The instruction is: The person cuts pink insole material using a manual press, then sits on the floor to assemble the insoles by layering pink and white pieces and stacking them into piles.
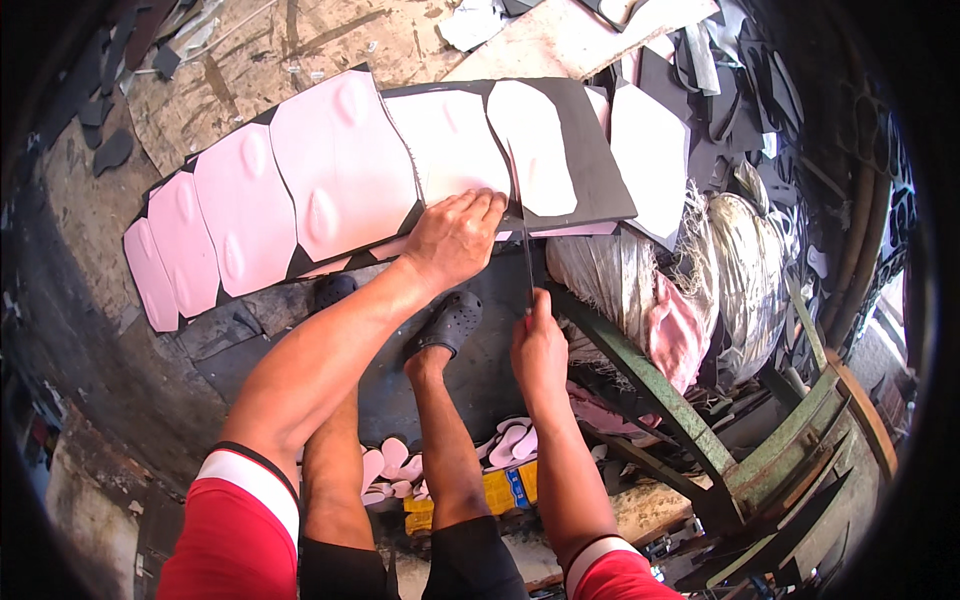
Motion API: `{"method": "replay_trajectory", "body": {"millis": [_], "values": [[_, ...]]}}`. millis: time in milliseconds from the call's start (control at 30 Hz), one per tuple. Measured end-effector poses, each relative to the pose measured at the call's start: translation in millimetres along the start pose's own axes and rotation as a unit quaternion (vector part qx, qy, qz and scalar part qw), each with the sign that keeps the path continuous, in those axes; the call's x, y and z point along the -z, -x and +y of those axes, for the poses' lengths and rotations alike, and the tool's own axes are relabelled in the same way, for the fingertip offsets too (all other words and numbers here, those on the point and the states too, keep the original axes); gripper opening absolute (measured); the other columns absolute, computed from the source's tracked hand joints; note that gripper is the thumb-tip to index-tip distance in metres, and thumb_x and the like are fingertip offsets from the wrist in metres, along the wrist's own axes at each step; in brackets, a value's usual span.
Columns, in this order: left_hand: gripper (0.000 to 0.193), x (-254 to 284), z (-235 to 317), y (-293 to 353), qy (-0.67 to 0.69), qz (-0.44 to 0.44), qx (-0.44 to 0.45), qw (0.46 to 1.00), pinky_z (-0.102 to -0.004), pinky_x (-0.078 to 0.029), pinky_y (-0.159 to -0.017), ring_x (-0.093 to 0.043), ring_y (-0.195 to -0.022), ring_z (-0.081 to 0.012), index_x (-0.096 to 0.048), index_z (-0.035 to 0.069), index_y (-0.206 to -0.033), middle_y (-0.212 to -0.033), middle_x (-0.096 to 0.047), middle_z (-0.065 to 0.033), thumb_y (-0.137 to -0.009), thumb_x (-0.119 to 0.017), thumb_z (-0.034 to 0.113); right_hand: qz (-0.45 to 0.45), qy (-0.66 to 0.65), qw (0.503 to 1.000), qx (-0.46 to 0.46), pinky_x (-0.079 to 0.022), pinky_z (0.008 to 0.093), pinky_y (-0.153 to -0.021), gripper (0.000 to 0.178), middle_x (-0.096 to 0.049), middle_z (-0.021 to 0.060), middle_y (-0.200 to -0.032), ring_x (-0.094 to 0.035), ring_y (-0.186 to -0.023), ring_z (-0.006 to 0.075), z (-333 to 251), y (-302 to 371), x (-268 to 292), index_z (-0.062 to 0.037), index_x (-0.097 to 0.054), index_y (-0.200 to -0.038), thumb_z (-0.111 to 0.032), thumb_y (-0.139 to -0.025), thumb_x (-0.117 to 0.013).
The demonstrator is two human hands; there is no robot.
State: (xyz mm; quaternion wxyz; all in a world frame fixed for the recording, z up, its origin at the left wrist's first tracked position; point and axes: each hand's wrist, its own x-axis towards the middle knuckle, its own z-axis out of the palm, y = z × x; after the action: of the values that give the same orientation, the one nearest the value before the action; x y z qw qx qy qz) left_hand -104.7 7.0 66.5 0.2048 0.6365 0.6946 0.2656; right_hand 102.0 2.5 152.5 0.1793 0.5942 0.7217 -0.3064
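Observation:
A long stack of pink and black foam sheets [345,190] lies in front of me, its overlapping pink pieces bearing raised oval bumps. My left hand [455,238], fingers bent and together, presses down at the near edge of a pink foam sheet [450,150]; its thumb is hidden. My right hand [540,345] is closed round the handle of a knife [529,265]. The thin blade points away from me and meets the near edge of the foam. Just beyond it, a pale shoe-sole-shaped piece [535,150] lies on a dark grey foam sheet [598,170].
White cloth sacks [740,275] sit to the right, beside a green metal frame [660,385]. Dark foam scraps [740,110] heap at the far right. Below are my shoe [450,325], pink sole-shaped pieces [515,442] and a yellow package [505,492]. Cardboard [290,45] lies beyond the foam.

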Motion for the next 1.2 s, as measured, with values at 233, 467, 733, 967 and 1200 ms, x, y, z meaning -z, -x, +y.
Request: {"method": "replay_trajectory", "body": {"millis": [233, 467, 733, 967, 1200], "values": [[0.046, 6.6, 0.8, -4.2, 0.052, 0.031, 0.015, 0.998, -0.0387, -0.058, -0.097, -0.072, -0.112, -0.0315, -0.068, 0.0, -0.126, -0.122, -0.073, -0.0181, -0.08, -0.071, 0.008, 0.014, -0.005, 1.0, 0.026, -0.054, 0.0603, -0.077, 0.035, -0.071, 0.03, -0.094, -0.068, -0.092, 0.0509, 2.7, -84.0, -21.9, -0.0063, -0.052, -0.132, -0.013, -0.097, -0.055], [0.048, 16.9, 1.9, -5.8, 0.082, 0.069, 0.043, 0.993, -0.0393, -0.059, -0.095, -0.072, -0.112, -0.0322, -0.069, 0.002, -0.126, -0.12, -0.074, -0.0181, -0.078, -0.071, 0.001, -0.019, 0.03, 0.999, 0.031, -0.056, 0.0571, -0.086, 0.032, -0.071, 0.0294, -0.104, -0.068, -0.1, 0.0489, 5.0, -144.3, -38.1, -0.0046, -0.065, -0.123, -0.021, -0.095, -0.059], [0.039, 48.5, 10.4, -2.8, 0.084, 0.143, 0.041, 0.985, -0.0388, -0.06, -0.089, -0.074, -0.105, -0.0336, -0.073, 0.001, -0.119, -0.114, -0.075, -0.0183, -0.08, -0.073, 0.0, 0.186, -0.092, 0.96, 0.186, -0.056, 0.0554, -0.086, 0.043, -0.066, 0.0322, -0.117, -0.068, -0.105, 0.0486, -47.2, -214.9, -107.2, 0.005, -0.056, -0.131, -0.018, -0.095, -0.06], [0.036, 75.2, 39.8, 80.7, 0.084, 0.172, -0.042, 0.981, -0.0503, -0.051, -0.103, -0.07, -0.114, -0.0344, -0.066, 0.002, -0.128, -0.123, -0.071, -0.0165, -0.096, -0.067, 0.019, 0.019, -0.212, 0.97, 0.118, -0.053, 0.0577, -0.08, 0.043, -0.068, 0.0348, -0.097, -0.068, -0.096, 0.0538, -96.8, -190.6, -66.7, 0.0041, -0.047, -0.129, -0.02, -0.096, -0.062], [0.065, 14.0, 65.0, 49.8, 0.048, -0.073, 0.126, 0.988, -0.0487, -0.038, -0.111, -0.049, -0.132, -0.0359, -0.053, 0.002, -0.139, -0.138, -0.055, -0.0174, -0.084, -0.081, 0.021, 0.165, -0.27, 0.94, -0.125, -0.052, 0.055, -0.086, 0.05, -0.065, 0.035, -0.113, -0.067, -0.1, 0.0497, 47.6, -70.6, 67.4, 0.0035, -0.043, -0.134, -0.025, -0.097, -0.063]]}}
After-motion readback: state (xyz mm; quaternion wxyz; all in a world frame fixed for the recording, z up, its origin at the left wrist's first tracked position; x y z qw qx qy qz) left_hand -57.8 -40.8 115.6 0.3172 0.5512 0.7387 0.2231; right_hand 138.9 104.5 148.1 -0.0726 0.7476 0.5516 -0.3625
